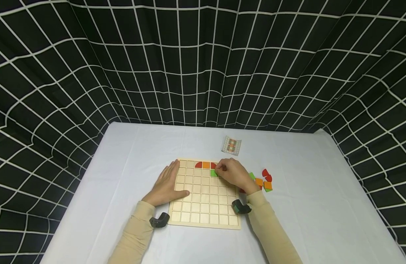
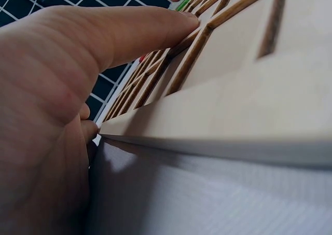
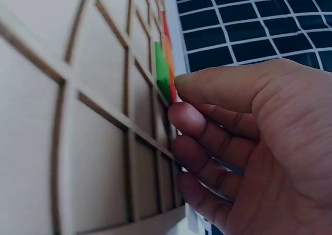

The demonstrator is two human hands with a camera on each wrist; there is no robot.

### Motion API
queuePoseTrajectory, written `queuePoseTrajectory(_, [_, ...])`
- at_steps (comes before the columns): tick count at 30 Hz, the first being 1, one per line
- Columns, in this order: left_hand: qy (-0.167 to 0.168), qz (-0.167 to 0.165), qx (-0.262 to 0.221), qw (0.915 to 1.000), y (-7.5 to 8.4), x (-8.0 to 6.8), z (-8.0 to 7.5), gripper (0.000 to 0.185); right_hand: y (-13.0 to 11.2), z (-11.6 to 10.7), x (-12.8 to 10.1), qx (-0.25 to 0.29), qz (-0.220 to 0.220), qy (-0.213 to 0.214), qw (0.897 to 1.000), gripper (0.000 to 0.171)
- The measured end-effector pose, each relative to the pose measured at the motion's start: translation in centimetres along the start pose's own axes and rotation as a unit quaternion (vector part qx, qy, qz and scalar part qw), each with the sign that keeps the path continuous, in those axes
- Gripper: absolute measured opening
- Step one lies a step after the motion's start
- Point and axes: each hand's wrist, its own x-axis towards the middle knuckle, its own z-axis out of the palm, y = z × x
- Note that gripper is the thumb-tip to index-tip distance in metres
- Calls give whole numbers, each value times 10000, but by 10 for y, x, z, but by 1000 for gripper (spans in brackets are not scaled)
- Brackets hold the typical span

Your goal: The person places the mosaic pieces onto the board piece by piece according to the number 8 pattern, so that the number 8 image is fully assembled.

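Two hands work at a wooden grid board [image 1: 204,205] lying on a pale cloth-covered table [image 1: 124,154]. Farthest left, the left hand [image 1: 166,183] lies flat with its fingers straight – palm on the cloth at the board's left edge, thumb stretched onto the frame, gripping nothing. Along the board's top row sit a red piece [image 1: 198,165] and an orange piece [image 1: 206,165] side by side, with another bit of red just past them, partly hidden. Just below that row, the right hand [image 1: 234,176] bends over the board's upper right part, fingertips curled onto a green piece [image 1: 213,173] that sits in a cell of the second row – whether it is truly pinched or only touched, I cannot tell. Behind the board lies a small pattern card [image 1: 231,145]. Right of the board, near the right wrist, loose pieces [image 1: 264,179] in green, orange and red lie scattered on the cloth.
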Motion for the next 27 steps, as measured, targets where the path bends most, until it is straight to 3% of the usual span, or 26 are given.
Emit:
queuePoseTrajectory(10, [-9,11,-24,10000,-1,0,0,123,-2,-24,-10,641,129,-184,9977,7])
queuePoseTrajectory(27, [-30,12,1,10000,0,-1,-1,122,6,-76,-34,624,436,318,9966,17])
